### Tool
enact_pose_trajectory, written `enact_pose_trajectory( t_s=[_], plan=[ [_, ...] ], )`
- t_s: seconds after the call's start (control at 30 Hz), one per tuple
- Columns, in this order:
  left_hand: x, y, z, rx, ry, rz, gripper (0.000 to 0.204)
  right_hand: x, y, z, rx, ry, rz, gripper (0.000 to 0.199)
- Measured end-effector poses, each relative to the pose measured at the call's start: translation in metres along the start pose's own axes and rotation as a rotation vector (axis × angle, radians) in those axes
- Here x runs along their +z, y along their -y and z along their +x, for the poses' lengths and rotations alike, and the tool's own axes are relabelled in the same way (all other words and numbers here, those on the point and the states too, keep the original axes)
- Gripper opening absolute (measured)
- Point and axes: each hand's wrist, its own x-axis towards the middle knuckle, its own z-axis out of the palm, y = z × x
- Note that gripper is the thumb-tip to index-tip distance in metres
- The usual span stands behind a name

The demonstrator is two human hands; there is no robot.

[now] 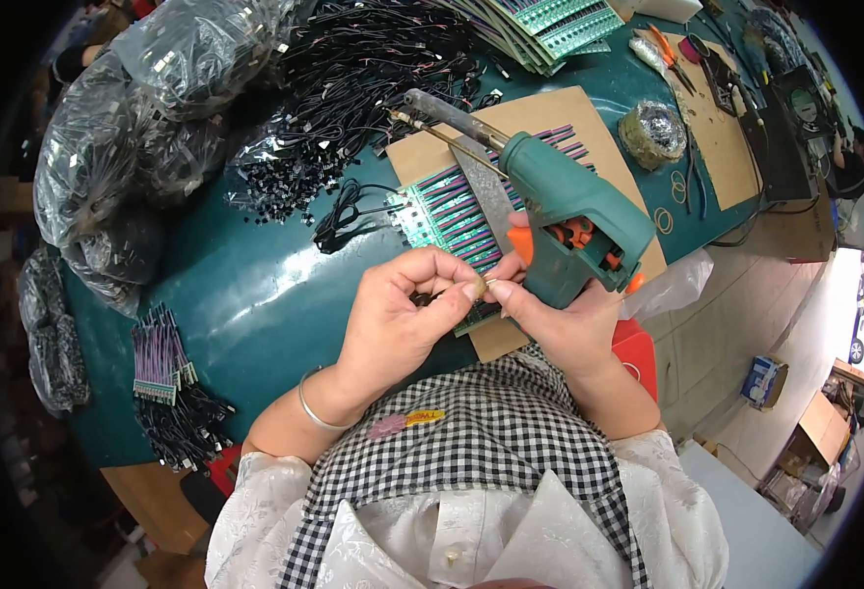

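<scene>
Near the front edge of the table, the thumb and fingers of my left hand [390, 306] are closed in a pinch. Whatever small thing sits at their tips is too small to make out. The thumb of my right hand [571, 329] meets those fingertips. My right fingers wrap round the handle of a green soldering gun [579, 201] with an orange trigger [519, 243]. Its metal nose points to the far left, over a metal strip [484, 191]. Under the strip lies a green circuit board panel [427, 218] with rows of dark and purplish wires, partly hidden by my hands.
Cardboard [604, 128] lies beneath the panel. Beyond are a heap of black cables [383, 69], stacked circuit boards [560, 29] and stuffed plastic bags [108, 147]. A wired bundle [162, 368] lies at left. At right are a tape roll [653, 135], rubber bands [664, 220] and orange-handled pliers [670, 57].
</scene>
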Motion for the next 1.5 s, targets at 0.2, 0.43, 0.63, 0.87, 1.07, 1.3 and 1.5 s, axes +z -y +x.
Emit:
enact_pose_trajectory(
  t_s=[0.2, 0.43, 0.63, 0.87, 1.07, 1.3, 1.5],
  plan=[
    [-0.001, 0.001, 0.002, 0.008, -0.099, 0.070, 0.006, 0.000, -0.007, -0.003, 0.066, 0.015, 0.073, 0.049],
    [-0.050, 0.004, 0.029, -0.033, -0.184, 0.543, 0.009, -0.009, -0.001, -0.012, 0.192, 0.002, 0.032, 0.051],
    [-0.062, 0.009, 0.060, 0.059, -0.235, 0.930, 0.013, -0.038, 0.007, -0.023, 0.267, -0.054, 0.075, 0.044],
    [-0.068, 0.013, 0.068, 0.121, -0.199, 1.034, 0.012, -0.047, 0.005, -0.028, 0.235, -0.050, -0.007, 0.047],
    [-0.067, 0.015, 0.070, 0.114, -0.216, 1.019, 0.011, -0.044, 0.000, -0.028, 0.277, -0.016, -0.064, 0.036],
    [-0.067, 0.013, 0.071, 0.078, -0.222, 1.003, 0.010, -0.042, 0.001, -0.023, 0.358, 0.016, -0.123, 0.029],
    [-0.067, 0.013, 0.071, 0.084, -0.226, 1.007, 0.011, -0.042, -0.002, -0.022, 0.305, 0.043, -0.207, 0.028]
  ],
)
